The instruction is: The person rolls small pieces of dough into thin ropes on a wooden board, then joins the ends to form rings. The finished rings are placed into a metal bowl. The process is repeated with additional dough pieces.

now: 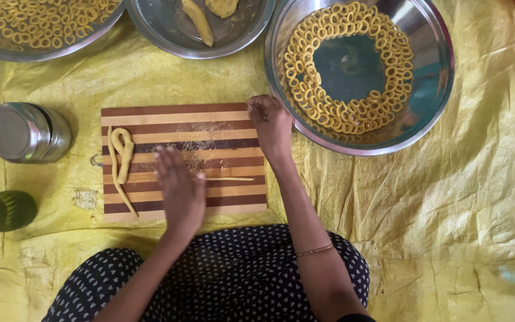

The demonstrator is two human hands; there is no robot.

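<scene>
**Head view: dough strand rolled on striped board**

A thin dough strand (225, 178) lies on the striped board (233, 203), under the flat, spread left hand (180, 191). The right hand (271, 122) is curled closed at the board's corner. Beside it, a steel bowl (433, 89) holds dough rings (305, 89).

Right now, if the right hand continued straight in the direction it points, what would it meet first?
The right hand points away from the body; going straight on, it would probably first meet the rim of the small steel bowl holding dough pieces, though depth is unclear.
</scene>
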